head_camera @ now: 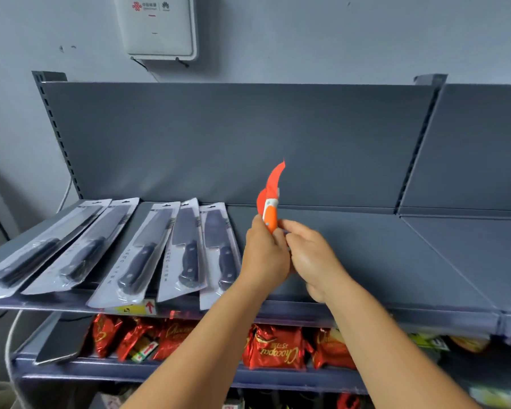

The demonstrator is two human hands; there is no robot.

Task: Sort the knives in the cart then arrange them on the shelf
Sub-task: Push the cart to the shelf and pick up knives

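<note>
Packaged knives (148,249) on grey shelf (366,261)

A white wall-mounted box (159,26) hangs above the unit; red snack bags (273,348) (shiny foil) fill the lower tier beside a dark flat phone (62,339).

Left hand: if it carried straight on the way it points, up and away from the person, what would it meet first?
Probably the shelf's grey back panel; the left hand, holding the orange knife, has nothing visible between, though depth is unclear.

Both arms reach forward, left hand (264,255) and right hand (313,258) touching, fingers curled.
</note>
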